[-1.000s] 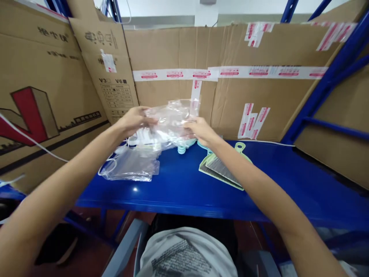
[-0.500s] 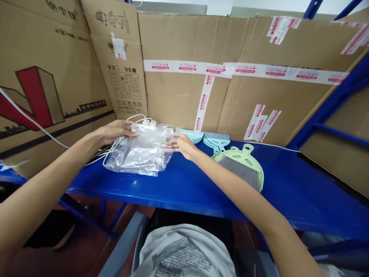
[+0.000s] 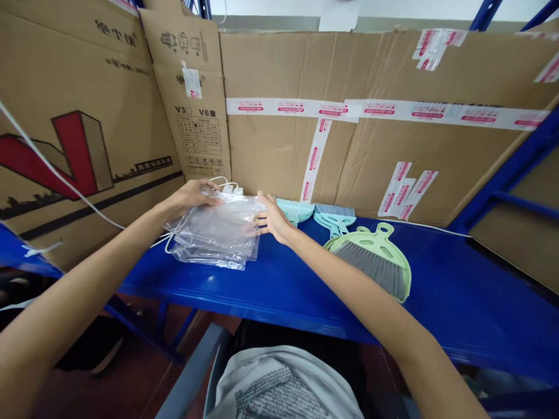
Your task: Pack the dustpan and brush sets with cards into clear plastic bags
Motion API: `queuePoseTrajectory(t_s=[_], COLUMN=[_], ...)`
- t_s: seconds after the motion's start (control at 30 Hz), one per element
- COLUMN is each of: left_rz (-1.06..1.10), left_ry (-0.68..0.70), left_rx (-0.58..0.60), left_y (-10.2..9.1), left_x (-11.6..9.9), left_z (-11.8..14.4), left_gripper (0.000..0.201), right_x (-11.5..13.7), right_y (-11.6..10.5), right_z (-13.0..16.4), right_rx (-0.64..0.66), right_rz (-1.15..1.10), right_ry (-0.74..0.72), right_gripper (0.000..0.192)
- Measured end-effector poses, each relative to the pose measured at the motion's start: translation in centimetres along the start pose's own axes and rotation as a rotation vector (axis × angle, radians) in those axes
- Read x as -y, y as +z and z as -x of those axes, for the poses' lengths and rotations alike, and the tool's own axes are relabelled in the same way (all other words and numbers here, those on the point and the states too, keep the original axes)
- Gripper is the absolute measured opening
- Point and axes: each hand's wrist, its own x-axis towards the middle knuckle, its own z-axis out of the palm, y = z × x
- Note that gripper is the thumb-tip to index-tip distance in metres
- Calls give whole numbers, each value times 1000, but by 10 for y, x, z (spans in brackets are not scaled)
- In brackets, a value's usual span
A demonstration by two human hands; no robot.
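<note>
Bags (image 3: 216, 235), a clear slippery stack, lie on the worktop (image 3: 283, 285) between both hands: left hand (image 3: 192, 195) pinches their far corner, right hand (image 3: 273, 220) rests flat and open on their edge. Loose layers could slide off the near edge. Open room lies below the right hand, before the dustpan (image 3: 375, 262).

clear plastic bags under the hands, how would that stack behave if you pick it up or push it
The clear plastic bags would probably flop and sag: the film is thin and wrinkled, with white drawstrings trailing loose. They look light for their size. The glossy sheets already lie fanned at the edges, so a push on the smooth blue shelf would likely slide them apart.
</note>
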Motion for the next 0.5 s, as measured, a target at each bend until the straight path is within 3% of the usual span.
queuePoseTrajectory(t_s=[0.07,0.13,0.23,0.33,0.4,0.5], left_rz=[-139,-318,-612,-778,-822,-806], left_ry=[20,92,271,357,326,267], left_rx=[-16,-70,-178,-104,19,163], left_y=[1,1,-4,-18,-28,-38], left_x=[5,11,16,19,25,41], left_z=[-4,-5,6,34,57,90], left_gripper=[62,64,65,64,70,82], right_x=[-6,-12,-15,-10,-5,-3], right_y=[2,3,4,3,4,8], right_z=[6,11,16,22,28,37], right_rx=[18,48,-26,-194,-186,37], right_rz=[105,312,834,1245,1251,1104], right_ry=[-12,-31,-126,-211,-228,-199], right_gripper=[95,95,82,62,56,74])
